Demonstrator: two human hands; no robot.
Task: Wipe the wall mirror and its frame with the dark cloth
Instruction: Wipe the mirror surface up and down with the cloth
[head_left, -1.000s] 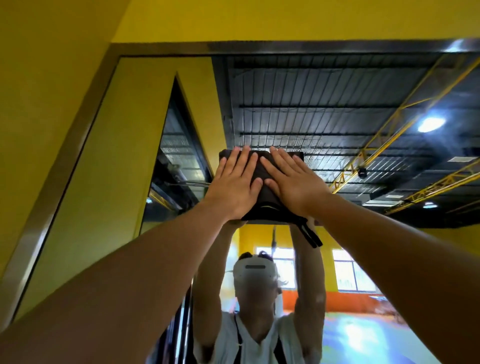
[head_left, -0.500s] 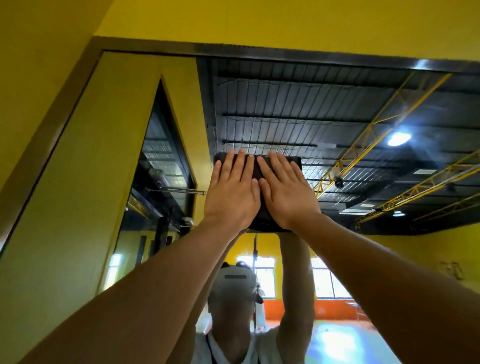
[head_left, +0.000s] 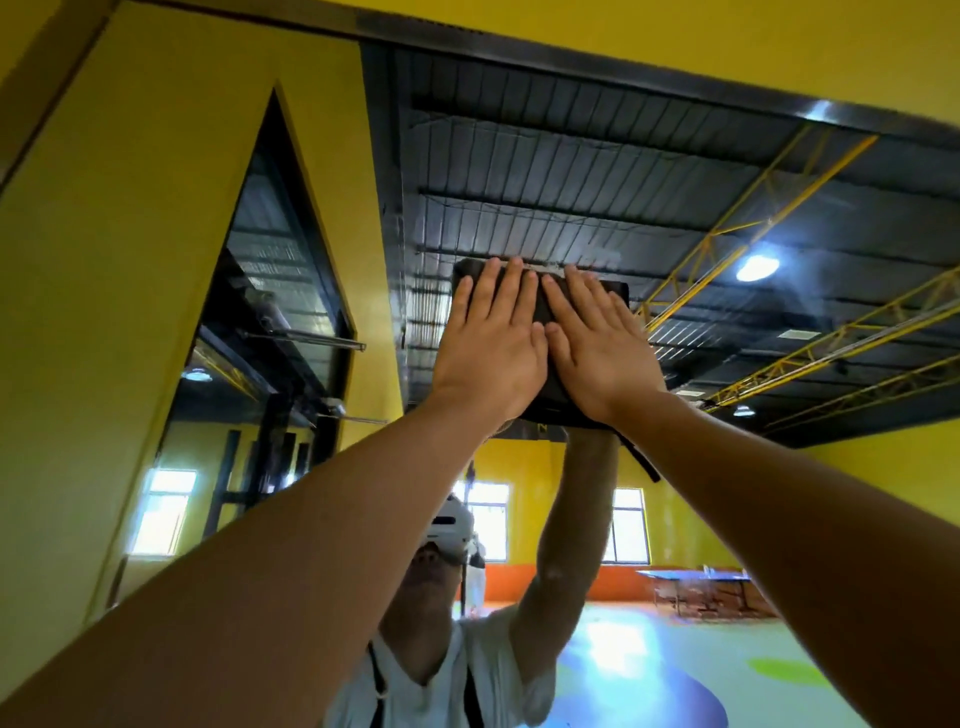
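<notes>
A yellow wall (head_left: 675, 31) is filling the top of the view, and the wall mirror (head_left: 519, 171) on it is reflecting a dark ribbed ceiling, yellow trusses and bright windows. The mirror's dark metal frame (head_left: 571, 62) is running along the upper edge and down the left side. The dark cloth (head_left: 462, 275), folded into a flat pad, is lying against the glass in the upper middle part of the mirror, well below the top frame. The left hand (head_left: 488, 353) and right hand (head_left: 597, 353) are pressing it flat, fingers straight, side by side with thumbs touching. A strap (head_left: 639, 460) is hanging from the cloth's lower right. The person's raised arms are showing in the reflection underneath.
</notes>
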